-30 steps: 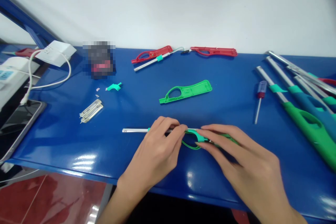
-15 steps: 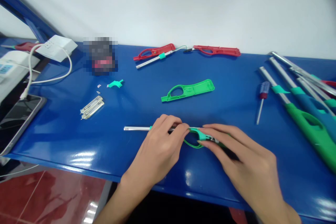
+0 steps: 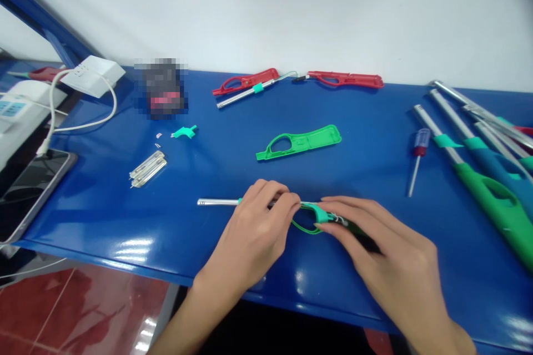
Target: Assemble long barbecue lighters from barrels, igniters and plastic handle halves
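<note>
Both hands hold an opened gas lighter (image 3: 307, 226) with a green handle shell, its silver tube (image 3: 219, 202) pointing left, low over the blue table. My left hand (image 3: 260, 233) is closed around the part where tube and handle meet, which its fingers mostly hide. Around the handle end, my right hand (image 3: 387, 249) pinches thumb and fingers beside a teal trigger (image 3: 320, 214). A dark part inside the shell shows between those fingers. Beyond the hands lies a separate green handle half (image 3: 300, 143), inner side up.
Red handle halves (image 3: 345, 79) and a lighter tube (image 3: 245, 94) lie near the wall. A screwdriver (image 3: 420, 155) and several long lighters (image 3: 495, 199) are at right. At left are clear fuel cartridges (image 3: 148, 168), a teal trigger (image 3: 184, 132), a phone (image 3: 41, 188) and a white cable (image 3: 53, 105).
Both hands keep nearly the same grip on the lighter. The whole view has shifted very slightly; nothing on the table has visibly moved.
</note>
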A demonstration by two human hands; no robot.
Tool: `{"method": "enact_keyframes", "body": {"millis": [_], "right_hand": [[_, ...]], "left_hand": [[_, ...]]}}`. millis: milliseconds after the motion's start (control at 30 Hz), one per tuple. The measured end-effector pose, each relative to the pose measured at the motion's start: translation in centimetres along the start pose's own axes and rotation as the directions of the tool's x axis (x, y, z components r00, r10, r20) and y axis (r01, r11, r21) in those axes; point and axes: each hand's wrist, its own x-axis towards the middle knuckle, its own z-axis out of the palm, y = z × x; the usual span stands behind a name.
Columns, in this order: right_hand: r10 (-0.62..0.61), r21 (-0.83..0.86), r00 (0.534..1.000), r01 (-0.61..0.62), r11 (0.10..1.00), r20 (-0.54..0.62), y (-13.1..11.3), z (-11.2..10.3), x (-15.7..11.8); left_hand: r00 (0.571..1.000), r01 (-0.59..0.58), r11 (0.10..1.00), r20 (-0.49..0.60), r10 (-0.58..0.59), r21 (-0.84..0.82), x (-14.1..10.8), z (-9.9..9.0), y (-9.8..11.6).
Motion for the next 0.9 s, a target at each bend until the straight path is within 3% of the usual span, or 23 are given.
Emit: {"method": "enact_keyframes", "body": {"millis": [400, 900], "right_hand": [[-0.063, 0.011, 0.998, 0.062, 0.998, 0.024, 0.20, -0.42, -0.12], [-0.029, -0.040, 0.999, 0.030, 0.999, 0.030, -0.24, -0.30, -0.04]], "left_hand": [[1.000, 0.015, 1.000, 0.018, -0.015, -0.001, 0.20, 0.00, 0.07], [1.000, 0.018, 1.000, 0.021, -0.018, -0.006, -0.09, 0.02, -0.05]]}}
